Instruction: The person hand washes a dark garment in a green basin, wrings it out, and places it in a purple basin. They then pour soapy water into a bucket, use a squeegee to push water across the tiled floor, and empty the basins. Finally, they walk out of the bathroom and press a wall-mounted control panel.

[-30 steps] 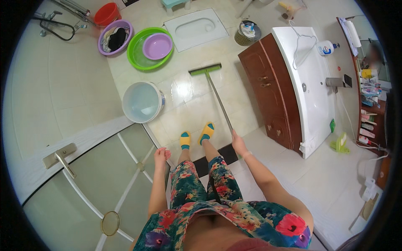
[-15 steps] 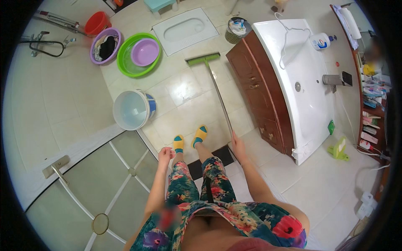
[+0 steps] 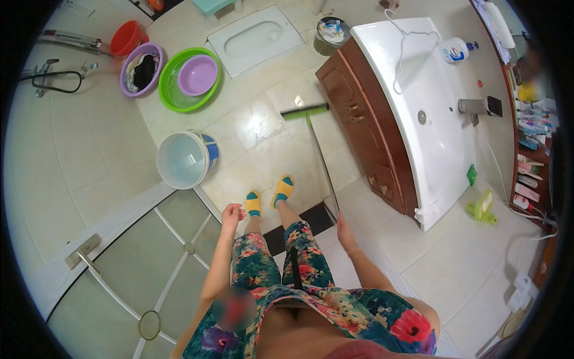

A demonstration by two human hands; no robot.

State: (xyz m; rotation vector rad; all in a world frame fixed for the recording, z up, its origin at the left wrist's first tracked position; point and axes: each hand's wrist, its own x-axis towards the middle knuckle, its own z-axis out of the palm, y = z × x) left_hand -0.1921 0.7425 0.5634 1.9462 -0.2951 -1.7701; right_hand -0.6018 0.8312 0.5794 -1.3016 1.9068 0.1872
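Note:
My right hand (image 3: 345,233) is closed round the upper end of a long-handled floor brush (image 3: 323,161). Its slim grey handle slopes away from me to a wide green head with dark bristles (image 3: 305,112), which rests on the pale floor tiles beside the wooden cabinet. My left hand (image 3: 232,216) hangs before me near the glass door, holding nothing, its fingers loosely bent and apart. Just beyond the hands are my feet in yellow slippers (image 3: 283,190), by a dark strip on the floor.
A white bucket of water (image 3: 186,160) stands left of my feet. Farther off are a green basin (image 3: 170,96), a purple laundry basin (image 3: 156,63), a red bucket (image 3: 127,39), a squat toilet (image 3: 230,67) and a bin (image 3: 326,46). On the right is a brown cabinet (image 3: 359,137) with a white sink (image 3: 430,161).
The brush head has come toward me over the tiles and closer to the cabinet, as my right hand drew back. My left hand has stayed almost where it was. The view has shifted slightly.

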